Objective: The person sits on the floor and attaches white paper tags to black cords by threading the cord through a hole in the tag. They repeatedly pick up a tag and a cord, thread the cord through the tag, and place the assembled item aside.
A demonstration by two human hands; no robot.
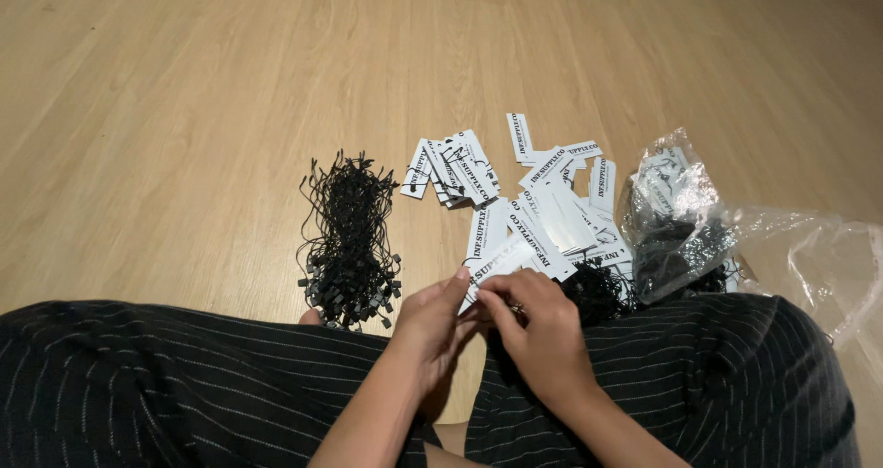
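The fingers of the left hand (pixel 432 316) and the right hand (pixel 533 316) are pinched narrowly on the lower edge of a white rectangular paper hang tag with black print (pixel 501 261); the left thumb and forefinger close on its left end, and the right fingertips curl over its right end. The tag is held just above the person's lap, between the two knees, tilted with its far end raised toward the floor pile. Whether a cord is also pinched between the fingers cannot be told. Both forearms rise from the bottom edge of the view and cross dark pinstriped trousers (pixel 166 385). Just beyond the held tag lies a loose heap of white printed paper tags (pixel 561 211), overlapping one another on the light wooden plank floor (pixel 184 82). A smaller fanned stack of the same tags (pixel 455 169) lies near the heap, to its left. A bundle of black string loops with small black plastic locks (pixel 349 238) lies well to the left of the hands. A tangle of black cords (pixel 598 289) touches the heap beside the right hand. A crumpled clear plastic bag holding more tags and cords (pixel 681 220) lies at the right.
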